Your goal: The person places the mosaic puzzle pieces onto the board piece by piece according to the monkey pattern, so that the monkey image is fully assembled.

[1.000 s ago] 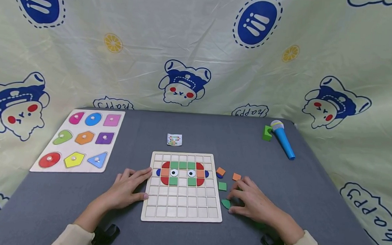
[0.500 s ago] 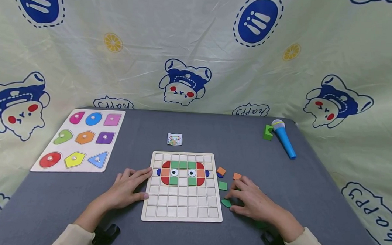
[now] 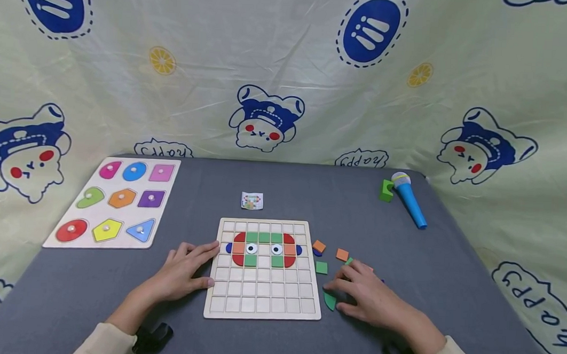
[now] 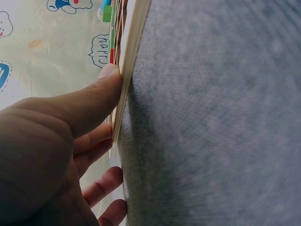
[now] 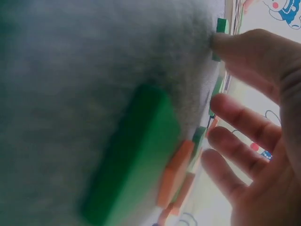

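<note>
In the head view my left hand [image 3: 184,273] rests against the left edge of a wooden grid board [image 3: 256,307], thumb and fingers touching its side. The left wrist view shows the thumb [image 4: 101,96] on that edge. Red, green, orange and blue tiles and two eye tiles form a face in the upper grid. To the board's right my right hand [image 3: 366,296] is low over the table, its index finger and thumb touching a green quarter-round tile [image 3: 329,301] lying flat. In the right wrist view the thumb [image 5: 249,47] partly covers that tile.
Loose tiles lie near the right hand: a green square [image 3: 321,268], orange pieces [image 3: 342,255] and others partly under the hand. A small picture card [image 3: 252,201] sits behind the board. A shape puzzle [image 3: 113,205] is far left; a toy microphone [image 3: 411,205] and green block [image 3: 386,191] are far right.
The green quarter-round tile has turned and shifted slightly towards the near side under my right fingers. The right hand has moved a little nearer and right. My left hand and the board stay put.
</note>
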Motion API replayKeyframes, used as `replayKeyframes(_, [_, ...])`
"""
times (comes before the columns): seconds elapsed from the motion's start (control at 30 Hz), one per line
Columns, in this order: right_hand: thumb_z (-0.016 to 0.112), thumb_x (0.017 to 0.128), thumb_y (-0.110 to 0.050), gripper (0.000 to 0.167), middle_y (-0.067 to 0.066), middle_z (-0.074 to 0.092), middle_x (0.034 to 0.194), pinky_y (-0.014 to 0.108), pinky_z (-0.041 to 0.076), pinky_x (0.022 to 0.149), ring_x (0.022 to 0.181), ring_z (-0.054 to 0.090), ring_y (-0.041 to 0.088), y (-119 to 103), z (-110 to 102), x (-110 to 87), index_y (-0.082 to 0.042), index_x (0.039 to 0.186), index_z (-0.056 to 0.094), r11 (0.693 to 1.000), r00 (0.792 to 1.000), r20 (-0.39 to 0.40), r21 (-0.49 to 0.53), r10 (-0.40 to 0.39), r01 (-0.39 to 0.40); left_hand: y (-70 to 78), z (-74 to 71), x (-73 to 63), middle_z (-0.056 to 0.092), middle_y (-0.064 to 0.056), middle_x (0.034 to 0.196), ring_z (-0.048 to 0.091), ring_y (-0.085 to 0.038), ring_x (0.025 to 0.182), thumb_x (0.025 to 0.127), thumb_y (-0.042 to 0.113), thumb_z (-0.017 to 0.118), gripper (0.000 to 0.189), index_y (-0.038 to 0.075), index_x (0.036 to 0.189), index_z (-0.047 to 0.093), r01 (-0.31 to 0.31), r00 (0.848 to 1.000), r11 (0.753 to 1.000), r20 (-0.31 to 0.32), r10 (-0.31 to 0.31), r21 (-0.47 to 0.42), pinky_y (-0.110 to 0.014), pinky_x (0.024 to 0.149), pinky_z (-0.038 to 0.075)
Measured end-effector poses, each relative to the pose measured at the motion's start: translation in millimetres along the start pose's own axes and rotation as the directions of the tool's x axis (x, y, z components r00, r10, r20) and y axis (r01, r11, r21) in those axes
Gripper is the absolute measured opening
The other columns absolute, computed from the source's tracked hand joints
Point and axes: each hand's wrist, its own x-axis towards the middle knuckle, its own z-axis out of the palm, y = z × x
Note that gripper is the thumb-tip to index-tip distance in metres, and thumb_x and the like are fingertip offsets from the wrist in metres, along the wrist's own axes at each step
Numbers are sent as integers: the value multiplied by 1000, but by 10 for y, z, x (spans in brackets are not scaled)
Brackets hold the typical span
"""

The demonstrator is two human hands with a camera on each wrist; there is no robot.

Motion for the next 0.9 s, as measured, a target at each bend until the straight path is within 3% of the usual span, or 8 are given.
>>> replayKeyframes(0.13, [72, 80, -29, 34, -17, 54, 102, 27, 39, 78, 96, 37, 5, 5, -18, 54, -37, 112, 66, 999, 997, 77, 36, 8, -11, 3, 7, 0, 38, 0, 151, 38, -24, 112, 83, 34, 70, 69, 15, 143, 43, -2, 1000, 1000, 2, 2, -5, -37, 79, 25])
replayKeyframes(0.23, [72, 81, -30, 28, -16, 53, 102, 28, 39, 78, 96, 37, 6, 15, -20, 84, -39, 107, 67, 999, 996, 87, 33, 1, -4, 3, 11, 2, 38, 0, 151, 38, -24, 112, 83, 34, 70, 69, 15, 143, 43, 0, 1000, 1000, -2, 0, -4, -37, 79, 25])
replayKeyframes(0.5, [76, 77, -37, 22, -16, 54, 99, 28, 41, 75, 96, 38, 5, -42, -68, 233, -34, 97, 69, 1000, 999, -32, 21, -3, 4, -11, 12, 8, 38, 1, 151, 38, -23, 112, 82, 35, 71, 70, 16, 143, 43, 10, 1000, 1000, -3, -10, 8, -37, 79, 26])
replayKeyframes(0.77, [78, 74, -38, 24, -8, 57, 92, 28, 38, 75, 87, 42, 9, -406, 14, 738, -24, 91, 71, 997, 978, -195, -30, -69, 65, -4, 0, 16, 38, 1, 151, 38, -23, 112, 82, 35, 70, 70, 16, 143, 42, 7, 1000, 1000, 0, -7, 18, -37, 79, 25])
replayKeyframes(0.9, [77, 75, -40, 24, -7, 57, 91, 28, 40, 76, 88, 44, 11, -646, 115, 1020, -23, 91, 71, 998, 975, -216, -48, -56, 47, -1, -7, 10, 38, 0, 151, 38, -23, 111, 82, 35, 70, 70, 16, 143, 42, 7, 1000, 1000, 2, -7, 10, -36, 79, 26])
